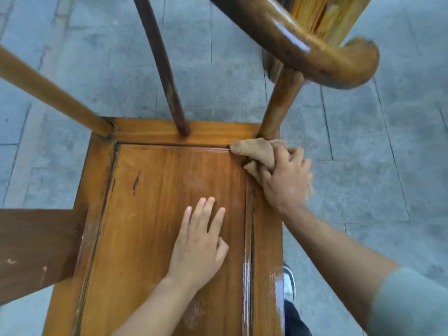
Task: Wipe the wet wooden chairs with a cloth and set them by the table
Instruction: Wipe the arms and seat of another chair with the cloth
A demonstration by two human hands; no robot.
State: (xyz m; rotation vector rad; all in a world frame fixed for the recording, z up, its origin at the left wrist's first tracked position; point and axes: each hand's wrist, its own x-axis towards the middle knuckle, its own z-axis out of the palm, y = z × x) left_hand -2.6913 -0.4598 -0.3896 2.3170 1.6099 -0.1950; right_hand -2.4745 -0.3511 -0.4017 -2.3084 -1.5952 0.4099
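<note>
A wooden chair [150, 202] fills the view from above, its orange-brown seat showing glossy wet streaks along the right edge. My left hand [201, 241] lies flat on the seat panel, fingers apart, holding nothing. My right hand [286, 180] grips a bunched tan cloth [257, 151] and presses it into the seat's far right corner, at the foot of a round post [281, 103]. The cloth's tip points left along the seat groove. The curved armrest [322, 52] arches overhead at the top right.
Grey stone paving [363, 166] surrounds the chair. A dark back slat [162, 69] and a left post [53, 93] rise from the seat's far edge. A brown wooden board [36, 248] juts in at the left. My shoe [289, 280] shows beside the seat's right edge.
</note>
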